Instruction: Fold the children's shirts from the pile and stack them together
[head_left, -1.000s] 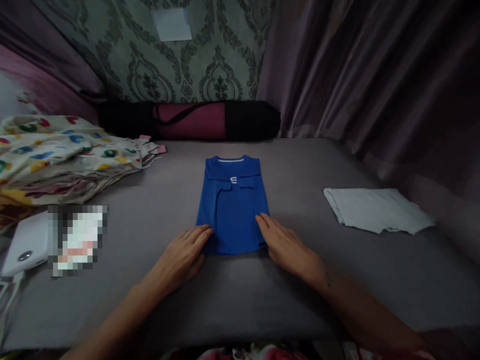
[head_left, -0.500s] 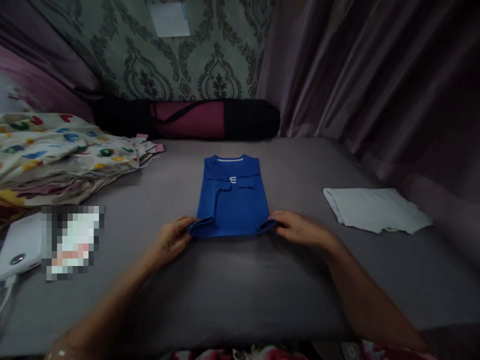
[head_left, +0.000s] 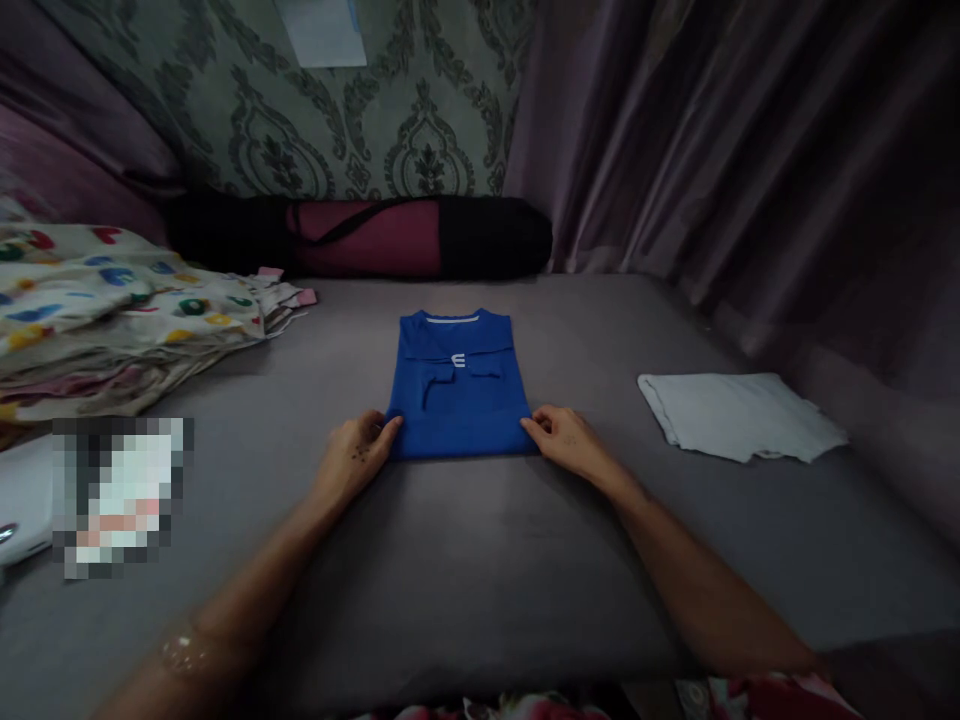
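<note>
A blue shirt [head_left: 461, 405] with a white emblem on its chest lies partly folded on the grey sheet, its collar pointing away from me. The sleeves are tucked inward across the front, and the bottom is turned up in a band along the near edge. At the near left corner, my left hand [head_left: 360, 450] pinches the folded cloth between thumb and fingers. My right hand [head_left: 566, 437] grips the near right corner in the same way. Parts of the fingers of both hands are hidden behind the cloth.
A folded pale garment [head_left: 739, 412] lies to the right. On the left are a heap of patterned clothes [head_left: 120, 290], a white device [head_left: 26, 490] and a pixelated item [head_left: 127, 500]. A black and maroon roll bag [head_left: 367, 237] rests against the wall, beside purple curtains [head_left: 622, 130].
Both hands have brought the shirt's bottom edge upward and over, so a flat band now lies across its lower front. The view has shifted slightly.
</note>
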